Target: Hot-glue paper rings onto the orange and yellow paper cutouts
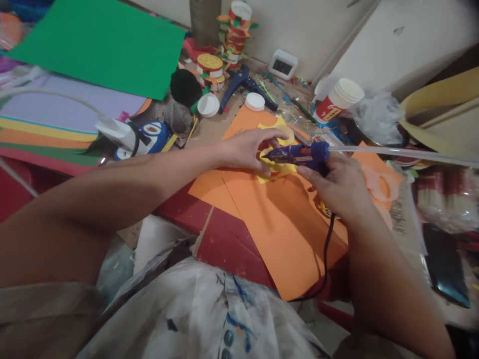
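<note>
My right hand (340, 187) is wrapped round a blue hot glue gun (295, 153), with a long clear glue stick (396, 153) out of its back and a black cord (329, 244) hanging below. The gun's nozzle points left, close to the fingers of my left hand (249, 149). Those fingers curve round a yellow cut-paper piece (286, 169) with some red on it; the hand and gun hide much of it. Beneath both hands lie orange paper sheets (279, 224). Another yellow cut-out (279, 124) shows just behind my left fingers.
White lids (255, 101), a blue cutter tool (234, 87), and a decorated cup stack (237, 35) stand at the back. Stacked paper cups (339, 99) are at the right. A large green sheet (101, 45) lies back left. A roll of tape (381, 185) sits beside my right hand.
</note>
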